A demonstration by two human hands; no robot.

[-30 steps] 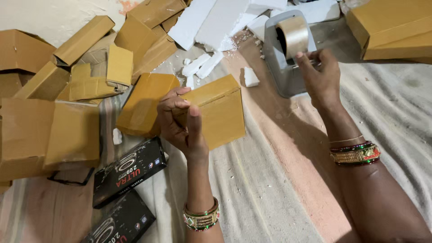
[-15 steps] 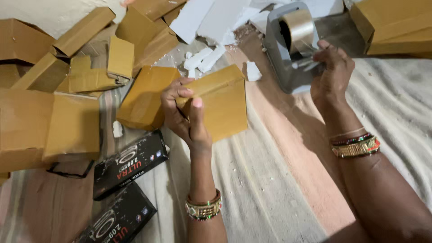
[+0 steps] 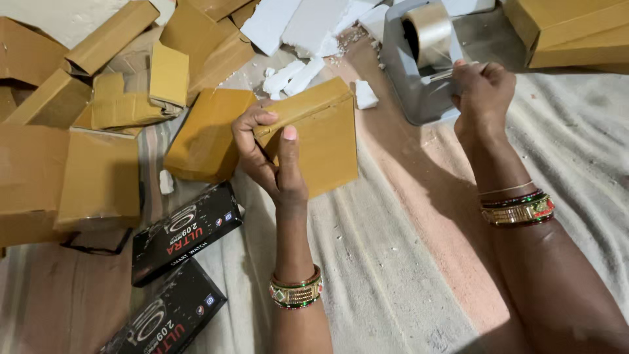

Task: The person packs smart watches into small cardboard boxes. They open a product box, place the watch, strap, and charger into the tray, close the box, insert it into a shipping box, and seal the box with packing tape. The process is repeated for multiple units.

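Observation:
My left hand [image 3: 268, 154] grips a small brown cardboard box [image 3: 324, 141] by its left edge, thumb laid across the front face, holding it tilted above the cloth. My right hand [image 3: 483, 88] is closed at the front of a grey tape dispenser [image 3: 419, 72], pinching the end of clear tape [image 3: 452, 71] drawn from its roll [image 3: 429, 29]. A second brown box [image 3: 206, 134] lies just left of the held one.
Flattened and folded cardboard boxes [image 3: 65, 164] pile up at the left and top. Two black product boxes [image 3: 187, 233] lie at lower left. White foam pieces [image 3: 288, 75] are scattered at the top. More brown boxes [image 3: 576, 29] stack at top right. Striped cloth covers the surface.
My right hand has closed on the tape end at the dispenser's front and pulled slightly toward me. The held box has stayed in my left hand, shifting little.

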